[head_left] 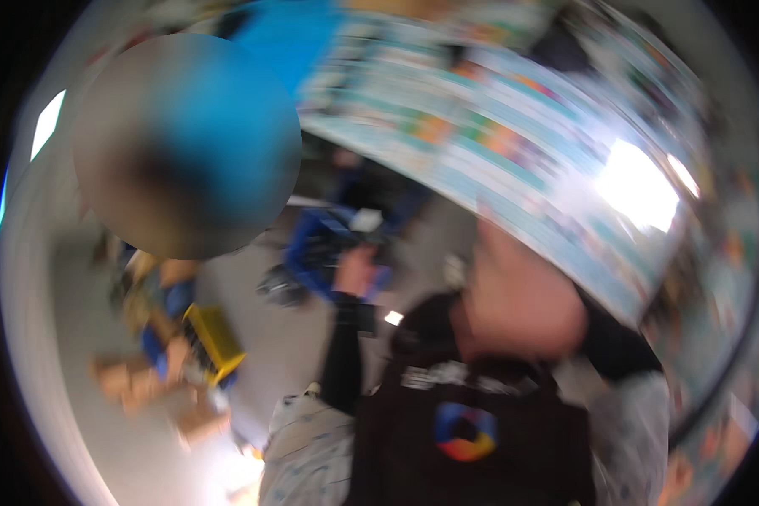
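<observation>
Fingers (361,255) blur; I can't tell spread or hold. Left hand (356,272) is beside a blue frame (296,255), right hand (523,295) rightward.

I see a gap of grey floor (437,236) where a hand might pass, between the blue frame (298,253) and the glossy patterned panel (443,126). The yellow crate (226,333) and cardboard boxes (135,384) obstruct the left; the raised right hand (523,295) covers part of the panel's near edge.

No words can be read. The dark apron (531,447) bears blurred white lettering (455,376) above a coloured emblem (444,432); the printed panels (506,160) are smeared.
</observation>
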A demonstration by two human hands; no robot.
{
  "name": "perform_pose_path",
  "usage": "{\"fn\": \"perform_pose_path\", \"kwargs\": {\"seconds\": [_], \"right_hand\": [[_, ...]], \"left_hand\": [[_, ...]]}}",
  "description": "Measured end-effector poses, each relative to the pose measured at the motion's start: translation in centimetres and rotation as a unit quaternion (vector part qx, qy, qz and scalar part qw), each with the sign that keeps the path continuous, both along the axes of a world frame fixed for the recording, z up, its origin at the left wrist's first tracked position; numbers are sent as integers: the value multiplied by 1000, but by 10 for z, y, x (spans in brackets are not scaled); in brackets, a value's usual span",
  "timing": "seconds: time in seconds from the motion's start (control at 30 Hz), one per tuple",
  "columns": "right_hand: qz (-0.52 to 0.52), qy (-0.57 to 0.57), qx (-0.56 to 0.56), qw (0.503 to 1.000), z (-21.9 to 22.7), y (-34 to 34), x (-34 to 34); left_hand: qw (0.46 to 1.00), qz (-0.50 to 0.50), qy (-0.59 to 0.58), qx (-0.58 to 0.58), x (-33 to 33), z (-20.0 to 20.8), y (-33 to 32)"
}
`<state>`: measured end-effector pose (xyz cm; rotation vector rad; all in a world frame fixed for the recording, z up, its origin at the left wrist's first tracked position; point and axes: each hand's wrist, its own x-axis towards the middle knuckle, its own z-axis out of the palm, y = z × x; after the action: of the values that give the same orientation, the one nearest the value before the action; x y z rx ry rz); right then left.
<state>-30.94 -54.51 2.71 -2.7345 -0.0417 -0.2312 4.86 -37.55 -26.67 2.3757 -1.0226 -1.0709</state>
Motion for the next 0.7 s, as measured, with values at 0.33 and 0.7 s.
{"fn": "perform_pose_path", "kwargs": {"seconds": [0.33, 0.7], "right_hand": [[-796, 16, 264, 545, -321, 26, -325], [-883, 193, 104, 415, -437, 94, -540]], "left_hand": [[961, 12, 259, 99, -104, -79, -68], [964, -262, -41, 23, -111, -66, -185]]}}
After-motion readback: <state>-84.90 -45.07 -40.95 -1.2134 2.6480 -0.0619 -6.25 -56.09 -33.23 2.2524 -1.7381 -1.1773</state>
